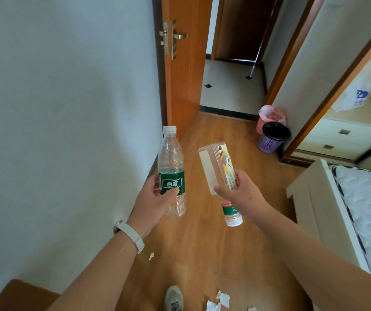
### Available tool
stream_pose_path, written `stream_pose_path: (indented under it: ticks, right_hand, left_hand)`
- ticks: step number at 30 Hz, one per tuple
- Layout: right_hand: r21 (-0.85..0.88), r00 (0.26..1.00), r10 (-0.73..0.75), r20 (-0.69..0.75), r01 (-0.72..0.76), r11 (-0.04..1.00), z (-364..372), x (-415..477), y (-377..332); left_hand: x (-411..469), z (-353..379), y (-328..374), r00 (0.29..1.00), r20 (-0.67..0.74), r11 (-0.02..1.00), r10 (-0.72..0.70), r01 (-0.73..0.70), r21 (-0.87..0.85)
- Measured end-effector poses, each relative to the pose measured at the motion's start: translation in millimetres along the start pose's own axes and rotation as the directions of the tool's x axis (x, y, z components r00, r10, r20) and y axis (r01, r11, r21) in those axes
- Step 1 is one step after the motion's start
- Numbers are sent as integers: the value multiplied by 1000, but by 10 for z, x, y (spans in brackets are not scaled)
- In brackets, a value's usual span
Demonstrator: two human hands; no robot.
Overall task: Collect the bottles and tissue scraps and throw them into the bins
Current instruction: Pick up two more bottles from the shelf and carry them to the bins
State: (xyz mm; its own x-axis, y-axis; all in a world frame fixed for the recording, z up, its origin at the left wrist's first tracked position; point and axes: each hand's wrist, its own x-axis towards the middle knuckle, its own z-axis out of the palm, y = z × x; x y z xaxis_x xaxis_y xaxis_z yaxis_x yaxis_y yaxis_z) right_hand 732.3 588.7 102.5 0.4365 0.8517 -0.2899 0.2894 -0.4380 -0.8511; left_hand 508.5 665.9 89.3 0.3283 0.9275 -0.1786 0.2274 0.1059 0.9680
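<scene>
My left hand [155, 198] grips an upright clear water bottle [171, 162] with a green label and white cap. My right hand [240, 196] holds a square clear bottle [215, 167] upside down, its cap pointing toward the floor. Ahead on the right stand two bins by the wardrobe: a purple bin [272, 140] with a black liner and, behind it, a pink bin [269, 118] with a pink liner. White tissue scraps [219, 301] lie on the wooden floor near my feet, and a small tissue scrap [151, 256] lies under my left wrist.
A white wall runs along the left. An orange wooden door [184, 70] stands open onto a tiled hallway. A bed with a white mattress [368, 212] fills the right side. A wardrobe with drawers [341, 135] stands behind the bins. My shoe [174, 297] shows at the bottom.
</scene>
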Motion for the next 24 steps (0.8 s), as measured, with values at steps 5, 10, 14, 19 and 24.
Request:
stream_pose_path:
  ticks: [5,10,14,19,24]
  right_hand:
    - [-3,994,53,-96,-54,999,19,328,-133]
    - [-26,987,76,-145,-81,996,-41,545,-287]
    - [-9,976,79,-203,-83,997,-198,781,-386]
    - [8,975,86,-207,-87,996,-278,1146,-440]
    - [-17,980,102,-171,-107,994,-428,1662,-426]
  left_hand:
    - [514,-68,132,996,78,999,52,-53,13]
    - [853,-130,235,987,152,998,58,-61,17]
    - [1108,-134,279,980,187,996,71,-78,33]
    - [1540,-69,338,977,207,997,51,-63,51]
    - [2141,160,386,975,222,996,22,-41,82]
